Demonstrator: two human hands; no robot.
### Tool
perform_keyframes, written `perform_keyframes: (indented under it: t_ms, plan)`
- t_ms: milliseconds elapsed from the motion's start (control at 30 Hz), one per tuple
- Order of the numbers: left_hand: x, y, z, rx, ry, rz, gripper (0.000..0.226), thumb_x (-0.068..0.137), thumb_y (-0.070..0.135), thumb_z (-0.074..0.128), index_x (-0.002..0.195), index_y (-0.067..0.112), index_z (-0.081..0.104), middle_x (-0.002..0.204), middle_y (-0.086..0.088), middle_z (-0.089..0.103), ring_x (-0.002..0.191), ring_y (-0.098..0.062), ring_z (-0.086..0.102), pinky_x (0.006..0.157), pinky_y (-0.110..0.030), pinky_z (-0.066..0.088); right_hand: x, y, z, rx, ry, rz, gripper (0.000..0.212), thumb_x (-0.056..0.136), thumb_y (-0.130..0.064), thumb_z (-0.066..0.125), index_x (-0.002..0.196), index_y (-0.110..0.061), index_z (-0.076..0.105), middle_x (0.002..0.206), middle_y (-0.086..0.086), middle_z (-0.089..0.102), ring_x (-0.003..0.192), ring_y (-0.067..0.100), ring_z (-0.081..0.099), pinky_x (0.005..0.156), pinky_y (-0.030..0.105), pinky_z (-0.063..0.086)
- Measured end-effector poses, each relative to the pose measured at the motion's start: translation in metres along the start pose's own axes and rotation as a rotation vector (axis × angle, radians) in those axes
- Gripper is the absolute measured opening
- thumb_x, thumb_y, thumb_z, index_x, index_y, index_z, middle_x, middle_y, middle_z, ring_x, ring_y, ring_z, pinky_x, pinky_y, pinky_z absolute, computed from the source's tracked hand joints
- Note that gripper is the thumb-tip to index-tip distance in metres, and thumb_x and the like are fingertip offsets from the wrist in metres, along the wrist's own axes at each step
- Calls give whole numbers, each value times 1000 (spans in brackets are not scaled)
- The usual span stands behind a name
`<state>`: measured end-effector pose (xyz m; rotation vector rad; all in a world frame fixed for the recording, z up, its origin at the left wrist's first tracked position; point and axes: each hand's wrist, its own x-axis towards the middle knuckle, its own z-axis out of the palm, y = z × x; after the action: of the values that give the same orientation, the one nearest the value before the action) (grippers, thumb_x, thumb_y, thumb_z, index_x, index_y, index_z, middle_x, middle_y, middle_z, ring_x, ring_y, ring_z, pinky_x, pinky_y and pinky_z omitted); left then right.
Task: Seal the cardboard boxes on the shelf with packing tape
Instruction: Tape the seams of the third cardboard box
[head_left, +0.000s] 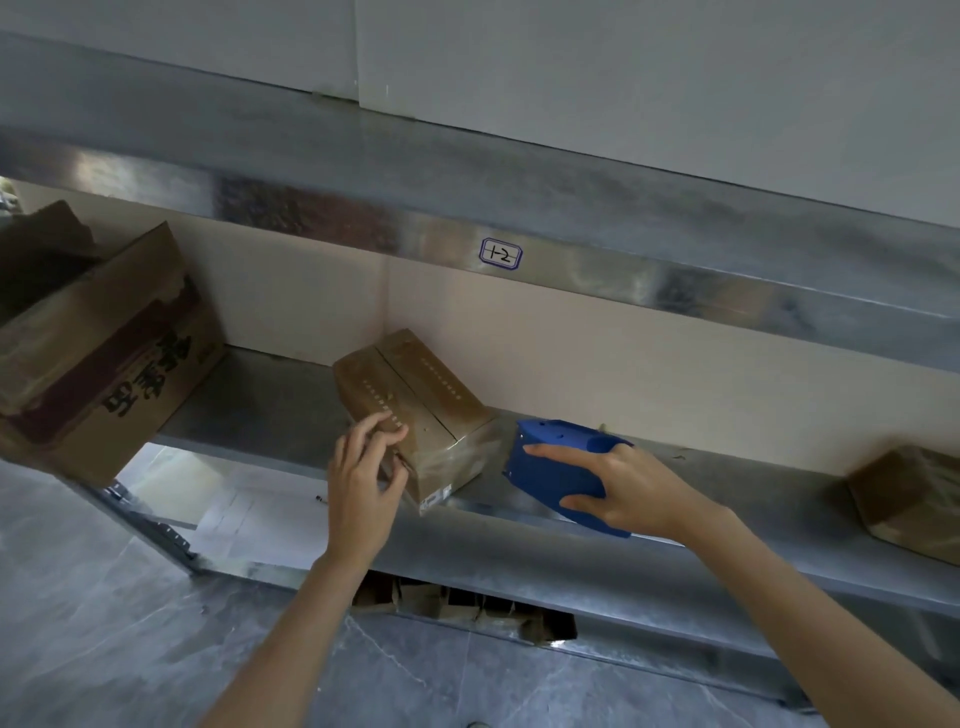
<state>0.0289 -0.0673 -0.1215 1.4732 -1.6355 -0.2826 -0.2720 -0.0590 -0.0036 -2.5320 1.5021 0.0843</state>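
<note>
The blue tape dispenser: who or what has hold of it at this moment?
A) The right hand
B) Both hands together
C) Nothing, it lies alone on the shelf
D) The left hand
A: the right hand has its fingers and thumb round the blue tape dispenser, while the left hand is at the near end of the small cardboard box instead.

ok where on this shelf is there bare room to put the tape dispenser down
Two bare patches of shelf: one between the large printed box and the small middle box, one between the tape dispenser and the right-hand box. It is crowded at the small middle box, where the left hand and right hand are.
</note>
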Motion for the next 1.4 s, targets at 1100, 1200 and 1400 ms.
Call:
perform_keyframes:
  t_ms: [1100,1200,1400]
  plan:
    - [1,18,17,55,82,-63,40,71,-3,75,106,13,66,127,-2,58,126,-26,50,77,-44,61,-6,8,12,129,-140,54,71,100,-31,52,148,-54,4,110,1,69,85,16,63,79,30,52]
    - [-6,27,17,-52,-24,-98,58,70,0,77,121,16,56,146,1,41,142,-23,36,95,-48,55,-5,6,8,51,-121,55,75,99,-38,52,145,-57,-3,107,-1,70,78,15,63,72,27,52]
    - [-5,34,22,-121,-69,-97,74,73,24,85,135,20,45,155,6,27,144,-17,31,104,-45,48,-3,1,-13,-45,-50,21,74,94,-48,55,147,-56,4,106,-9,68,62,6,48,58,16,36]
